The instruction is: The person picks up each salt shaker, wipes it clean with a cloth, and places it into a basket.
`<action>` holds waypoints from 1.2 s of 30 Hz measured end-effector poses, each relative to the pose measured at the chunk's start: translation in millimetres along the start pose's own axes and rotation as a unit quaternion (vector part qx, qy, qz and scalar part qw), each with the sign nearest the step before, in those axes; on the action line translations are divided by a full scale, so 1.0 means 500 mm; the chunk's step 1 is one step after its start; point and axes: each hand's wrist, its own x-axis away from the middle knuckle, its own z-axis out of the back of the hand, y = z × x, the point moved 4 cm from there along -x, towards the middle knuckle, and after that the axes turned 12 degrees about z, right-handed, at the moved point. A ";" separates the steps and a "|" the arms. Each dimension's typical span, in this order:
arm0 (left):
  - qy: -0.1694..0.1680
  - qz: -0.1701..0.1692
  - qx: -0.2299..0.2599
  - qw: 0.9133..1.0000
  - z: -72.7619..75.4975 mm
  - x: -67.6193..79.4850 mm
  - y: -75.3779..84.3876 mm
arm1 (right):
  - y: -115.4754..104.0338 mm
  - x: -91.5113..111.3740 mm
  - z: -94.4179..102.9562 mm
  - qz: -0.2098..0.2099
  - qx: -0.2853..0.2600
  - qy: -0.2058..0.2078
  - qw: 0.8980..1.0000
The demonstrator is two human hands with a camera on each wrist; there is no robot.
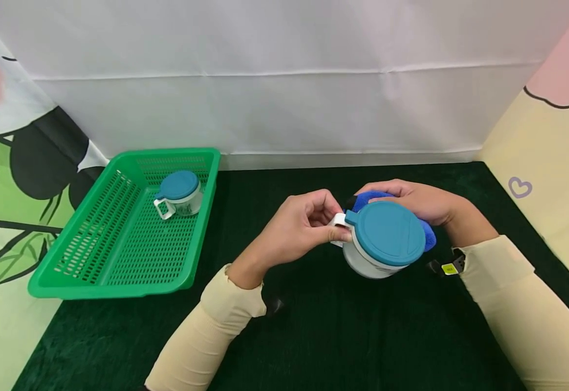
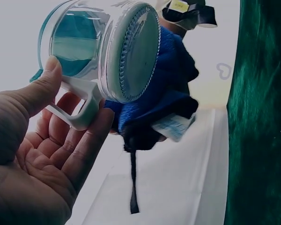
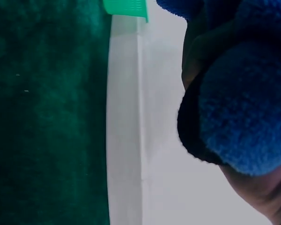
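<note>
A clear glass jar with a blue lid is held up over the dark green cloth. My left hand pinches its white handle between thumb and fingers. The left wrist view shows the jar's ribbed round base tipped toward the camera. Behind the jar, my right hand grips a fuzzy blue cloth against its side. A dark edge and a hanging strap show on the cloth in the left wrist view. Folds of the cloth hide much of the right hand in its wrist view.
To the left stands a green plastic basket with perforated walls. Inside it, near the back right, sits a similar jar with a blue lid. Dark green fabric covers the table. A white sheet hangs along the back.
</note>
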 end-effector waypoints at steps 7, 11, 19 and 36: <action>-0.001 0.016 0.003 1.000 0.003 -0.003 -0.012 | 0.001 0.006 0.009 0.045 -0.001 -0.025 0.999; 0.000 0.020 0.001 1.000 0.004 -0.007 -0.019 | -0.033 0.016 0.026 0.064 0.023 -0.028 0.997; 0.003 0.005 -0.019 1.000 0.001 -0.007 -0.014 | -0.098 0.011 0.039 0.067 0.064 -0.049 0.994; -0.020 -0.012 -0.008 1.000 0.003 -0.005 -0.005 | -0.007 -0.022 0.008 -0.041 0.013 -0.069 0.997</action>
